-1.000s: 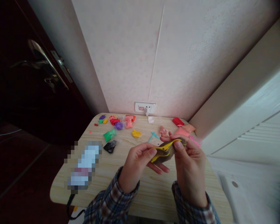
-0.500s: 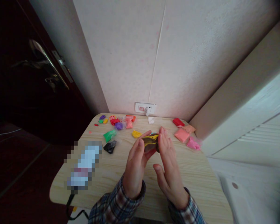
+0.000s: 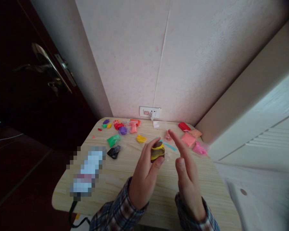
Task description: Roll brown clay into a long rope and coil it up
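My left hand grips a lump of modelling clay, dark brown with yellow bands, between thumb and fingers above the table. To its right my right hand is apart from the clay, fingers stretched out and holding nothing. Beyond the hands lie a flat turquoise strip and a yellow clay packet. A small clear bag with something pinkish-brown sits just past my right fingertips.
On the wooden table, green and black clay packets lie left of centre. Pink and red packets are at the right. A blurred phone-like device with a black cable is at the left. A wall socket stands behind.
My right hand has drawn away to the right from the clay lump. My left hand has turned and now holds it alone, with the thumb on its front.
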A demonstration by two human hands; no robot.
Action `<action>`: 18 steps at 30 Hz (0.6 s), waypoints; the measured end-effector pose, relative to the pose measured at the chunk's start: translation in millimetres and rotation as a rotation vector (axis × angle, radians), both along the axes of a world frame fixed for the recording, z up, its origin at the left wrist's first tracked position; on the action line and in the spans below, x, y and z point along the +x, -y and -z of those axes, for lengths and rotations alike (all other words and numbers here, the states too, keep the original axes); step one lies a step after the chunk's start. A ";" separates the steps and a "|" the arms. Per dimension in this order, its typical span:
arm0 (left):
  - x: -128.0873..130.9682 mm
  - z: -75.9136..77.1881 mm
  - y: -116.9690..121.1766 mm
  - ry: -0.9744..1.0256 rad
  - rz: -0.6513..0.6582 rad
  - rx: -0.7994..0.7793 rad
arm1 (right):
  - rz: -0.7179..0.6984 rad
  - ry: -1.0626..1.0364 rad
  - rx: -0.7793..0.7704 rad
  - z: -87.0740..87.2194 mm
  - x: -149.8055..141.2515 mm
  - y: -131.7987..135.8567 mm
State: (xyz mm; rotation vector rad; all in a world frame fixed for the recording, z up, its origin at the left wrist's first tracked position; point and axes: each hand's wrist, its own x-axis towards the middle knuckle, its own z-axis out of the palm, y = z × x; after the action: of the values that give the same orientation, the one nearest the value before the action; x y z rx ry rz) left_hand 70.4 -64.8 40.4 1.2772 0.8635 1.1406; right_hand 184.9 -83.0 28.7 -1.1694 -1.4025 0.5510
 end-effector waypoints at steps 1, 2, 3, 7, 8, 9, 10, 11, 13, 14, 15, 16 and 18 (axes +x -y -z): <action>0.4 0.4 0.6 -0.050 -0.033 0.066 | -0.012 0.017 -0.026 -0.8 0.1 -1.2; 0.8 0.9 0.8 -0.087 -0.052 0.121 | -0.027 0.031 -0.050 -1.2 0.0 -2.3; 1.0 1.5 0.7 -0.110 -0.054 0.159 | -0.034 0.036 -0.074 -1.3 -0.4 -3.4; -2.3 3.1 -2.7 -0.082 0.019 0.150 | -0.009 -0.055 -0.123 -1.7 -1.1 -5.6; -3.9 3.1 -4.0 -0.043 0.046 0.113 | -0.026 -0.100 -0.131 -2.3 -0.8 -5.7; -5.5 2.8 -5.3 0.010 0.074 0.068 | -0.051 -0.149 -0.135 -3.2 -0.5 -5.7; -7.0 2.4 -6.5 0.070 0.100 0.018 | -0.079 -0.198 -0.137 -4.5 -0.1 -5.6; -8.4 1.9 -7.5 0.128 0.123 -0.029 | -0.105 -0.243 -0.136 -6.0 0.2 -5.5; -10.9 0.5 -9.2 0.221 0.158 -0.104 | -0.144 -0.313 -0.124 -9.0 0.5 -5.3; -12.1 -0.3 -9.8 0.248 0.177 -0.133 | -0.156 -0.334 -0.117 -10.2 0.6 -5.2; -13.1 -1.0 -10.3 0.259 0.200 -0.159 | -0.163 -0.349 -0.114 -10.9 0.8 -5.1; -13.9 -1.7 -10.7 0.258 0.221 -0.177 | -0.165 -0.360 -0.112 -11.3 0.9 -5.0; -14.8 -2.6 -11.8 0.236 0.239 -0.203 | -0.162 -0.372 -0.113 -10.6 1.3 -5.2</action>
State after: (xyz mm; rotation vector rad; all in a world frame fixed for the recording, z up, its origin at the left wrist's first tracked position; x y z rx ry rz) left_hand 55.7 -53.0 43.1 1.0250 0.6159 0.9637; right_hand 186.2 -77.8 39.3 -0.9841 -1.1598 0.9227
